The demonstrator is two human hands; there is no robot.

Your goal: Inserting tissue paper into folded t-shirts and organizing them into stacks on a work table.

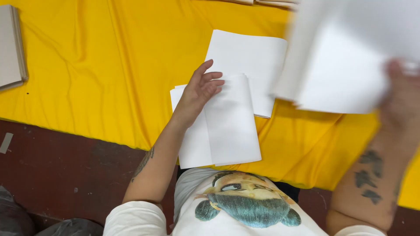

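The left hand lies w/ open, spread fingers on the near stack of folded white sheets in the centre of the frame; as I judge it, this is to keep the top sheet flat so it does not slide on the soft yellow cloth that covers the desk. The right hand, at the right edge, is closed on a bundle of white paper lifted above the desk; it is blurred, so approx. how the fingers wrap I cannot tell. A second white stack lies just behind the first, partly under the lifted bundle. At the upper left edge rests a grey board pile, well apart. The raised bundle hides the upper right part of the cloth.
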